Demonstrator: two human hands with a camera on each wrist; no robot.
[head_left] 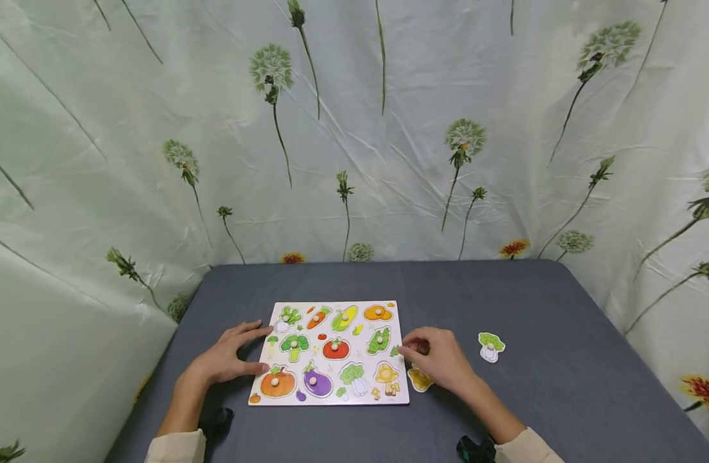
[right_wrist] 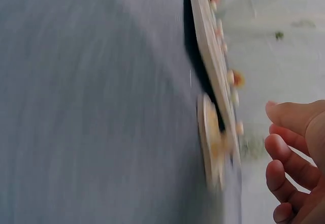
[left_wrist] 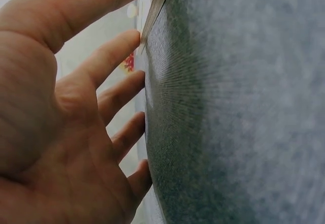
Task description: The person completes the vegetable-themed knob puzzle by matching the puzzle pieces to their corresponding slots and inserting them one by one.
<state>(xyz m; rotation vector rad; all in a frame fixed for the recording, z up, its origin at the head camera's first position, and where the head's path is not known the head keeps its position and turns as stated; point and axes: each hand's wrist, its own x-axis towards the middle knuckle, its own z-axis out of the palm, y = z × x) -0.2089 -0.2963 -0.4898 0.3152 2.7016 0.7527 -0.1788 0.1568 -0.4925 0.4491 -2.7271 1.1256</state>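
A white wooden puzzle board (head_left: pixel 329 354) with knobbed vegetable pieces lies on the table. My left hand (head_left: pixel 229 354) has its fingers spread along the board's left edge; its thumb and index fingertips are right at that edge in the left wrist view. Beyond the board's right edge, my right hand (head_left: pixel 438 357) hovers with loosely bent fingers. Nothing shows between those fingers (right_wrist: pixel 284 150) in the right wrist view. A yellow puzzle piece (head_left: pixel 420 379) lies beside the board, partly hidden under the right hand. Its side and knob appear blurred in the right wrist view.
A leafy green-and-white piece (head_left: pixel 491 347) with a knob lies farther right on the grey tablecloth (head_left: pixel 539 321). On the board, the leafy vegetable picture (head_left: pixel 353 378) and the mushroom picture (head_left: pixel 386 376) show no knobs. A flower-patterned curtain (head_left: pixel 389 128) hangs behind the table.
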